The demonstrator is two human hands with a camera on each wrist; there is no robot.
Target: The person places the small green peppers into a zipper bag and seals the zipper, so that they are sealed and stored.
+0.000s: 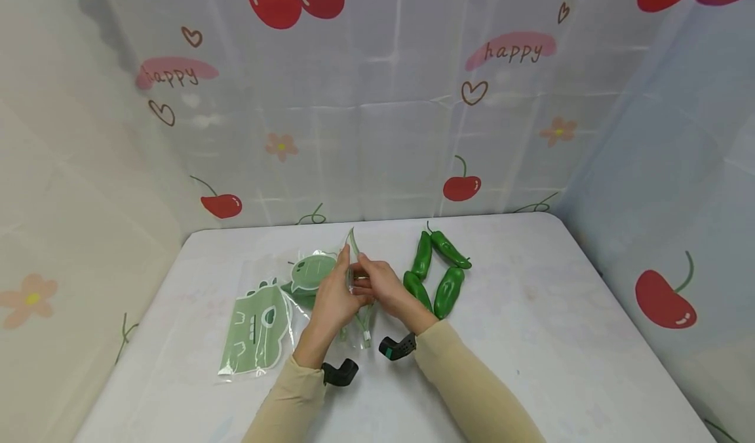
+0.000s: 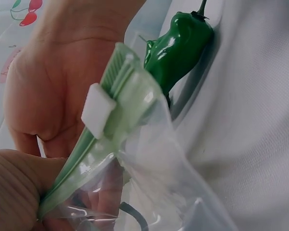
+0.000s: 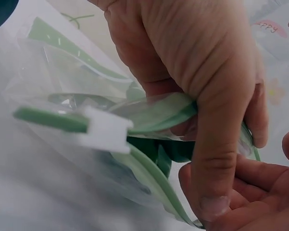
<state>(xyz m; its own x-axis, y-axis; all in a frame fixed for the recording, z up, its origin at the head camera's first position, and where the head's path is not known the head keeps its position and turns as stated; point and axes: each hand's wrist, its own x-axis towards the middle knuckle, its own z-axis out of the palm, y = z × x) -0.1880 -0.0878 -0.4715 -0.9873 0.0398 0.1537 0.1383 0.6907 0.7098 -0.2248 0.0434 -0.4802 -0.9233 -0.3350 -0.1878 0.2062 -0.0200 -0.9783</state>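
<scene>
Both hands hold a clear zip bag [image 1: 366, 325] with green zip strips and a white slider [image 3: 106, 130]. The strips stand apart, so the bag's mouth gapes. My left hand [image 1: 336, 292] grips the far part of the rim, its thumb [image 3: 214, 183] laid along it. From the other side my right hand [image 1: 386, 286] holds the rim, with some of its fingers behind the clear film [image 2: 106, 197] in the left wrist view. To the right of the hands lie several green peppers [image 1: 448, 292], one pepper [image 2: 182, 45] showing close behind the bag in the left wrist view.
Left of the hands lie a flat bag with a green cartoon face [image 1: 253, 331] and another green printed bag [image 1: 312, 272] partly beside it. They rest on the white table [image 1: 531, 351]. A printed curtain [image 1: 366, 135] stands behind the table's far edge.
</scene>
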